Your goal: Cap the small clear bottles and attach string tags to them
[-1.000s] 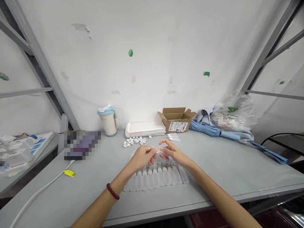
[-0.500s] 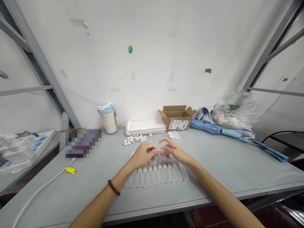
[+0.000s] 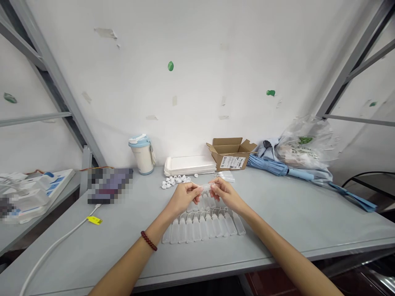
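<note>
Over the row of bottles, my left hand and my right hand face each other, fingertips pinched. Between them lies a small translucent plastic bottle, roughly level, with each hand gripping one end; the fingers cover much of it. Below, several similar translucent bottles lie side by side, thin white loops at their upper ends. A second group of bottles lies just behind that row, partly hidden by my hands. Several small white caps are scattered beyond my left hand.
At the back stand a blue-lidded cup, stacked white trays and an open cardboard box. A folded blue umbrella and a plastic bag lie at right. A white cable crosses the left side. More small bottles lie before the box.
My right hand's raised fingers have closed into a pinch on the bottle. Both hands have shifted slightly up and away, uncovering more of the bottles behind the front row.
</note>
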A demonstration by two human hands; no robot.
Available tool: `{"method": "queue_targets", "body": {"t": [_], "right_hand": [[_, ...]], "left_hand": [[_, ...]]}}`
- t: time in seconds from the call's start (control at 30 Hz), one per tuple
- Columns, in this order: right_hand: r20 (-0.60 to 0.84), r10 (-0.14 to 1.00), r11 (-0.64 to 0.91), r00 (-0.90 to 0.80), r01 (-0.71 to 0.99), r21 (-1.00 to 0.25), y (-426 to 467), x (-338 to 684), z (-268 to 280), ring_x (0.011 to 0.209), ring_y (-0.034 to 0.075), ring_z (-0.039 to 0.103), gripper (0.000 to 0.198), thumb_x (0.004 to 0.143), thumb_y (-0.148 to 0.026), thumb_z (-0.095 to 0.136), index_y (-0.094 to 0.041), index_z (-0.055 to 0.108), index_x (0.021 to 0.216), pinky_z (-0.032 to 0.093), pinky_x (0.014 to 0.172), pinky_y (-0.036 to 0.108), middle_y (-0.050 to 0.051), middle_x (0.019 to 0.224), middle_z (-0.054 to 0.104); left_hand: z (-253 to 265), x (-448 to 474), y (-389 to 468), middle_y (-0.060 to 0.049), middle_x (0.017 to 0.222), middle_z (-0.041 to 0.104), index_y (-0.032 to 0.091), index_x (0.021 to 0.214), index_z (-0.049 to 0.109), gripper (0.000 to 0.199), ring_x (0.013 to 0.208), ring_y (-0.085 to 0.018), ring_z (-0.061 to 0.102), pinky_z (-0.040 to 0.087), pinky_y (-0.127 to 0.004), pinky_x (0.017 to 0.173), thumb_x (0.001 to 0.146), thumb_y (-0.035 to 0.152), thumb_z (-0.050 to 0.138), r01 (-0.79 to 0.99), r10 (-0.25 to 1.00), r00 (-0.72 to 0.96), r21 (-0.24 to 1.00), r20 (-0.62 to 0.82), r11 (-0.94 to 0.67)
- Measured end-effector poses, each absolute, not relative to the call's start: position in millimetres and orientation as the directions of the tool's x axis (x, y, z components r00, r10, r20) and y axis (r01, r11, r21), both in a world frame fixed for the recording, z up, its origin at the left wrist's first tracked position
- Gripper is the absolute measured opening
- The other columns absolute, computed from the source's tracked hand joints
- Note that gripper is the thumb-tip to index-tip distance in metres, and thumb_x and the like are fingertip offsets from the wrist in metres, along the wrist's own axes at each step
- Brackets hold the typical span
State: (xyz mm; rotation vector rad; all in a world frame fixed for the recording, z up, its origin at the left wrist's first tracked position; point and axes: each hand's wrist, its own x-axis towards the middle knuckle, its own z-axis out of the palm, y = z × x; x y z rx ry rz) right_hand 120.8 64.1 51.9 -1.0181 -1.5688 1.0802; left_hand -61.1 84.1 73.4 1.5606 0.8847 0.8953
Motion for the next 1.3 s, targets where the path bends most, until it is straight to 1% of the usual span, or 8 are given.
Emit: {"method": "queue_targets", "body": {"t": [0.23, 0.33, 0.43, 0.63, 0.9, 1.07, 1.2, 1.3], "right_hand": [[0.195, 0.959, 0.226, -0.204, 0.143, -0.963, 64.6, 121.5, 50.5, 0.045, 0.009, 0.043, 0.038, 0.084, -0.058, 0.046, -0.020, 0.041, 0.082, 0.035, 0.050, 0.025, -0.005, 0.051, 0.055], [0.194, 0.962, 0.226, -0.190, 0.162, -0.961, 64.3, 122.1, 51.4, 0.047, 0.009, 0.044, 0.038, 0.086, -0.057, 0.044, -0.020, 0.041, 0.078, 0.037, 0.052, 0.025, -0.004, 0.053, 0.056], [0.211, 0.966, 0.232, -0.153, 0.142, -0.962, 64.7, 121.5, 51.6, 0.048, 0.009, 0.045, 0.040, 0.084, -0.058, 0.045, -0.019, 0.041, 0.075, 0.037, 0.051, 0.025, -0.003, 0.057, 0.055], [0.260, 0.958, 0.273, -0.125, 0.102, -0.957, 65.1, 120.7, 50.5, 0.049, 0.009, 0.043, 0.036, 0.084, -0.055, 0.048, -0.019, 0.044, 0.080, 0.037, 0.050, 0.025, -0.003, 0.062, 0.053], [0.397, 0.915, 0.396, -0.071, 0.344, -0.851, 55.6, 117.4, 60.9, 0.056, 0.011, 0.039, 0.031, 0.079, -0.049, 0.058, -0.018, 0.056, 0.081, 0.032, 0.052, 0.025, -0.003, 0.060, 0.043], [0.366, 0.930, 0.356, -0.036, 0.338, -0.871, 56.7, 121.6, 59.9, 0.049, 0.010, 0.038, 0.034, 0.080, -0.051, 0.055, -0.017, 0.059, 0.077, 0.029, 0.049, 0.025, -0.004, 0.053, 0.040], [0.326, 0.945, 0.322, -0.027, 0.254, -0.912, 57.4, 123.6, 59.2, 0.045, 0.010, 0.041, 0.034, 0.078, -0.051, 0.057, -0.017, 0.059, 0.076, 0.032, 0.048, 0.025, -0.005, 0.050, 0.043], [0.300, 0.954, 0.299, -0.026, 0.204, -0.932, 57.3, 122.9, 60.0, 0.044, 0.010, 0.041, 0.035, 0.077, -0.052, 0.058, -0.017, 0.058, 0.074, 0.033, 0.046, 0.025, -0.005, 0.049, 0.043]], "left_hand": [[64.6, -59.3, 82.6, -0.003, 0.075, 0.063, 0.015, 0.070, 0.060, 0.019, 0.058, -0.012, 0.055, 0.047, -0.026, 0.060, 0.071, 0.034, 0.063, 0.092, 0.888, 0.370, 0.940, 0.274, -0.329], [65.9, -59.0, 81.3, -0.002, 0.073, 0.062, 0.016, 0.074, 0.061, 0.019, 0.060, -0.012, 0.055, 0.047, -0.026, 0.061, 0.073, 0.035, 0.063, 0.102, 0.882, 0.364, 0.929, 0.299, -0.357], [70.4, -59.0, 81.1, -0.002, 0.069, 0.061, 0.015, 0.077, 0.061, 0.027, 0.060, -0.013, 0.056, 0.048, -0.027, 0.061, 0.076, 0.041, 0.058, 0.108, 0.888, 0.398, 0.949, 0.232, -0.296], [69.8, -58.9, 83.0, 0.000, 0.063, 0.056, 0.014, 0.071, 0.055, 0.038, 0.051, -0.011, 0.055, 0.044, -0.023, 0.049, 0.079, 0.051, 0.051, 0.136, 0.873, 0.481, 0.977, 0.077, -0.162], [74.7, -59.7, 80.2, 0.003, 0.053, 0.047, 0.014, 0.063, 0.052, 0.041, 0.043, -0.008, 0.045, 0.039, -0.023, 0.047, 0.078, 0.052, 0.052, 0.076, 0.893, 0.450, 0.996, 0.006, -0.045], [75.9, -59.9, 75.3, 0.002, 0.059, 0.050, 0.016, 0.069, 0.053, 0.032, 0.052, -0.011, 0.047, 0.040, -0.023, 0.053, 0.079, 0.046, 0.054, 0.162, 0.867, 0.459, 0.941, 0.196, -0.298], [68.5, -60.8, 73.3, -0.003, 0.071, 0.058, 0.018, 0.079, 0.056, 0.022, 0.063, -0.015, 0.052, 0.041, -0.027, 0.063, 0.085, 0.036, 0.047, 0.355, 0.777, 0.443, 0.709, 0.447, -0.610], [66.0, -60.8, 72.0, -0.005, 0.078, 0.061, 0.019, 0.083, 0.057, 0.020, 0.067, -0.017, 0.053, 0.041, -0.029, 0.066, 0.087, 0.033, 0.043, 0.427, 0.718, 0.460, 0.579, 0.522, -0.694]]}}
